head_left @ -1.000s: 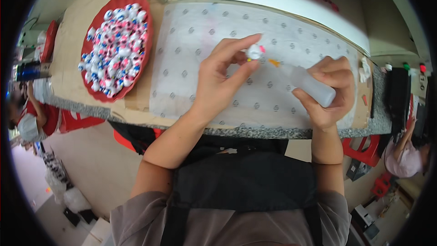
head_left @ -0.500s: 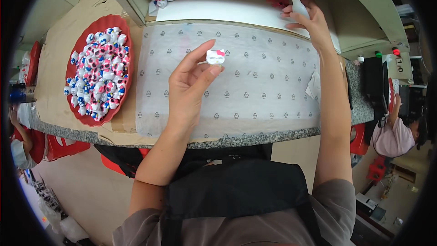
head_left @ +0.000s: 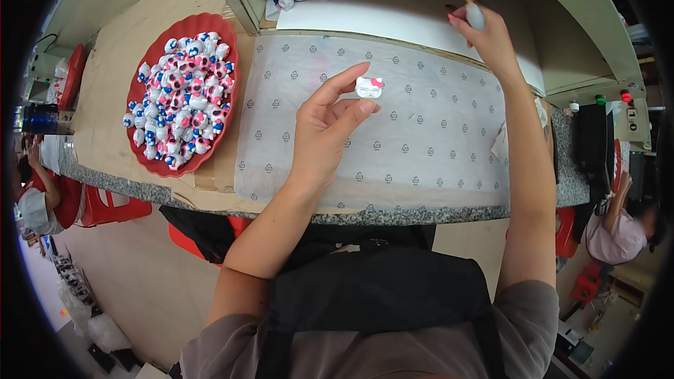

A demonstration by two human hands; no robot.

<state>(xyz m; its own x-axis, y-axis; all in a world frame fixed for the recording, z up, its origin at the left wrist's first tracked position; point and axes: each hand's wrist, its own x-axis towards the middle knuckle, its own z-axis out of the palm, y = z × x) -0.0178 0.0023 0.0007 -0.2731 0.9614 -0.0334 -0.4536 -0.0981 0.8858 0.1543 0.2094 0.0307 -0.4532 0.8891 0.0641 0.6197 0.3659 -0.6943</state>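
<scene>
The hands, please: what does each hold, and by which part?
The left hand holds a white figurine by its lower end; the right hand, a white bottle by its body.

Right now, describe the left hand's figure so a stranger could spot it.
Find the patterned white sheet. Over it, the left hand pinches a small white figure with a pink bow. Unlike the heaped figures on the red dish, it is held alone.

Recycling symbols [head_left: 405,149] (dark, in rows) on a white sheet [head_left: 323,186], characters [head_left: 632,120] on a button box [head_left: 640,137]
</scene>
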